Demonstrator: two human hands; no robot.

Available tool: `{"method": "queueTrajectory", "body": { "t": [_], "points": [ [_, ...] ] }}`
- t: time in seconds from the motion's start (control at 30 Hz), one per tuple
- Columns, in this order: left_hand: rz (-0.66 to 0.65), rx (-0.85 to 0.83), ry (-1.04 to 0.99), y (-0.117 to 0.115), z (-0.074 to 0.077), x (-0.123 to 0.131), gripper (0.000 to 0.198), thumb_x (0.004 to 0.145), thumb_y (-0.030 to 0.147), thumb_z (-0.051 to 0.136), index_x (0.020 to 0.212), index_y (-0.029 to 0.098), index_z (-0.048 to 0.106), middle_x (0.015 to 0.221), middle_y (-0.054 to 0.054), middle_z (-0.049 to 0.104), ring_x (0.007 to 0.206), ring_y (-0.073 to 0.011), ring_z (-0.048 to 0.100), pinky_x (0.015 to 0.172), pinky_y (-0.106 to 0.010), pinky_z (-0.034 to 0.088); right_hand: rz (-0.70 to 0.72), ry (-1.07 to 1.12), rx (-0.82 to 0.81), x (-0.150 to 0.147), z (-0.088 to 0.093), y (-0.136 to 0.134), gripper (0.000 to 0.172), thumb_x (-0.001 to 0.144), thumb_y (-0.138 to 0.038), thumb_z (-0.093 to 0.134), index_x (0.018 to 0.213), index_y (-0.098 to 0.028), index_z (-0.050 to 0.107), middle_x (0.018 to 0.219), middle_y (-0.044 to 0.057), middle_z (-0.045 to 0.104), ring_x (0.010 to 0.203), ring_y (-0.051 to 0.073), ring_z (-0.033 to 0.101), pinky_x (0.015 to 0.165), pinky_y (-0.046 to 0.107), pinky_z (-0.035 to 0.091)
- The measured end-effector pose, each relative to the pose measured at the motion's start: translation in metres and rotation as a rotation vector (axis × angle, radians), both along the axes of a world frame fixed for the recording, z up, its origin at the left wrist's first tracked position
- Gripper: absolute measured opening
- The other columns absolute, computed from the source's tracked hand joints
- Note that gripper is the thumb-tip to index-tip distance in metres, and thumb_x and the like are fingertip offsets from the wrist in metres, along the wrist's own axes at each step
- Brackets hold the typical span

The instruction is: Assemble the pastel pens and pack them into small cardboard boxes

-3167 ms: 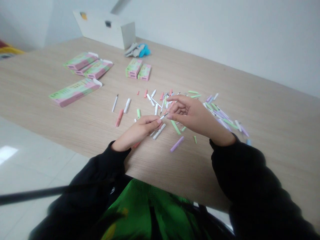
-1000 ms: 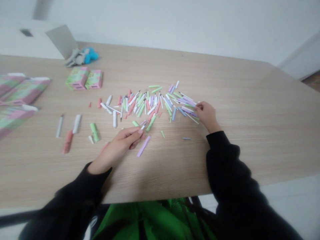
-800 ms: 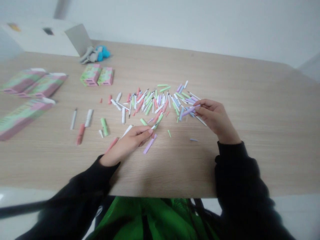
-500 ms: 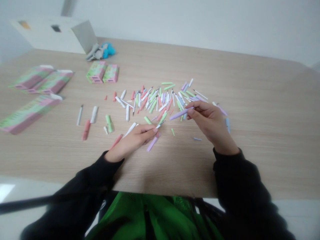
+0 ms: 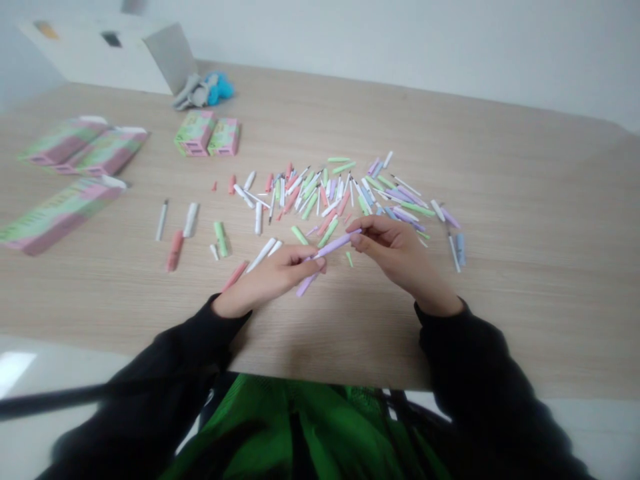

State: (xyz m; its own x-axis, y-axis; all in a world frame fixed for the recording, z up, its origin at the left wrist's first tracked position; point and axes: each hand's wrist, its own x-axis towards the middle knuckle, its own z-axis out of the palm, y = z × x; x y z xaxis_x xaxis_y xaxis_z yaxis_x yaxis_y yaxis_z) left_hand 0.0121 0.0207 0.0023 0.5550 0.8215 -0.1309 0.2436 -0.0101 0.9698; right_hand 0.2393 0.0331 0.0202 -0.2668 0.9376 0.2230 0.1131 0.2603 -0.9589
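Between my hands runs a purple pen barrel (image 5: 336, 247), tilted up to the right. The fingers of my right hand (image 5: 393, 257) pinch its upper right end. Its lower left end meets the fingertips of my left hand (image 5: 277, 273), which are closed on a thin white pen refill; the refill is now mostly hidden by the barrel and fingers. A second purple piece (image 5: 307, 285) sticks out below my left fingertips; whether it is held or lies on the table I cannot tell. Just beyond my hands spreads a pile of pen parts (image 5: 320, 190) in white, green, red, purple and blue.
Pink-and-green boxes (image 5: 65, 213) lie at the left, with two smaller boxes (image 5: 224, 137) farther back. Behind them are a white carton (image 5: 100, 57) and a grey and blue bundle (image 5: 219, 89). Loose parts, including a red one (image 5: 175, 250), lie left of my left hand.
My right hand has moved left and down, bringing the purple barrel to my left fingertips. The refill's dark tip, visible before, is now covered. My left hand has hardly moved.
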Motion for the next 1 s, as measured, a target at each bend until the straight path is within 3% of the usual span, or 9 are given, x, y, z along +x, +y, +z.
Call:
{"method": "queueTrajectory", "body": {
  "t": [0.13,0.23,0.37,0.47,0.53,0.6,0.73,0.83,1.0],
  "points": [
    [-0.082,-0.093,-0.103,-0.003,0.004,-0.001,0.022,0.087,0.033,0.064,0.098,0.014,0.067,0.074,0.000,0.057,0.064,-0.0131,0.049,0.059,-0.025,0.038,-0.004,0.068,-0.011,-0.008,-0.005,-0.002,0.021,0.080,-0.044,0.082,0.083,-0.023,0.077,0.073,-0.002,0.064,0.067,0.012,0.053,0.061,0.027,0.044],
    [-0.161,-0.117,-0.159,-0.004,0.006,-0.002,0.024,0.090,0.031,0.063,0.106,0.014,0.069,0.086,-0.006,0.068,0.064,-0.0127,0.051,0.058,-0.025,0.041,-0.023,0.126,-0.027,-0.009,-0.006,-0.002,0.028,0.077,-0.050,0.084,0.082,-0.024,0.076,0.071,-0.002,0.063,0.065,0.012,0.053,0.059,0.027,0.045],
    [-0.215,-0.105,-0.182,-0.004,0.004,-0.004,0.026,0.095,0.032,0.063,0.111,0.015,0.072,0.101,-0.011,0.074,0.074,-0.0144,0.061,0.064,-0.025,0.049,0.009,0.175,-0.044,-0.008,-0.005,-0.005,0.026,0.080,-0.048,0.083,0.086,-0.024,0.075,0.079,-0.001,0.069,0.068,0.013,0.059,0.062,0.027,0.051],
    [-0.215,-0.204,-0.185,-0.004,0.001,-0.004,0.030,0.097,0.039,0.061,0.116,0.016,0.068,0.108,-0.013,0.075,0.081,-0.0176,0.069,0.072,-0.030,0.057,0.076,0.210,-0.048,-0.011,-0.003,-0.011,0.022,0.086,-0.045,0.078,0.089,-0.024,0.072,0.081,0.000,0.072,0.066,0.013,0.061,0.060,0.028,0.052],
    [-0.231,-0.252,-0.188,-0.004,0.002,-0.003,0.032,0.098,0.043,0.059,0.117,0.017,0.064,0.103,-0.012,0.076,0.071,-0.0152,0.067,0.066,-0.029,0.056,0.100,0.234,-0.059,-0.014,-0.002,-0.015,0.022,0.087,-0.044,0.078,0.089,-0.024,0.069,0.081,0.000,0.074,0.064,0.013,0.062,0.060,0.028,0.053],
    [-0.243,-0.236,-0.180,-0.006,0.005,-0.002,0.032,0.099,0.045,0.058,0.114,0.017,0.062,0.084,-0.006,0.071,0.055,-0.0098,0.055,0.054,-0.023,0.046,0.112,0.261,-0.075,-0.016,-0.003,-0.017,0.023,0.087,-0.044,0.078,0.089,-0.024,0.066,0.085,0.000,0.077,0.064,0.013,0.064,0.063,0.029,0.054],
    [-0.187,-0.257,-0.229,-0.008,0.011,-0.003,0.031,0.097,0.043,0.060,0.110,0.015,0.064,0.064,0.005,0.044,0.049,-0.0077,0.034,0.045,-0.022,0.025,0.137,0.346,-0.081,-0.018,-0.008,-0.017,0.023,0.088,-0.043,0.077,0.091,-0.026,0.062,0.090,-0.001,0.079,0.066,0.013,0.066,0.068,0.030,0.057],
    [-0.230,-0.287,-0.263,-0.009,0.011,-0.006,0.030,0.097,0.040,0.056,0.108,0.014,0.066,0.062,0.005,0.041,0.052,-0.0099,0.036,0.049,-0.025,0.029,0.128,0.344,-0.101,-0.018,-0.009,-0.017,0.026,0.087,-0.045,0.078,0.091,-0.026,0.061,0.089,-0.001,0.080,0.067,0.014,0.067,0.068,0.031,0.057],
    [-0.161,-0.096,-0.144,-0.007,0.014,-0.005,0.016,0.096,0.029,0.056,0.095,0.015,0.063,0.063,0.003,0.049,0.060,-0.0111,0.045,0.059,-0.026,0.034,0.096,0.411,-0.089,-0.018,0.001,-0.022,0.020,0.088,-0.033,0.080,0.086,-0.025,0.062,0.086,-0.003,0.080,0.066,0.011,0.067,0.067,0.026,0.054]
  ]
}}
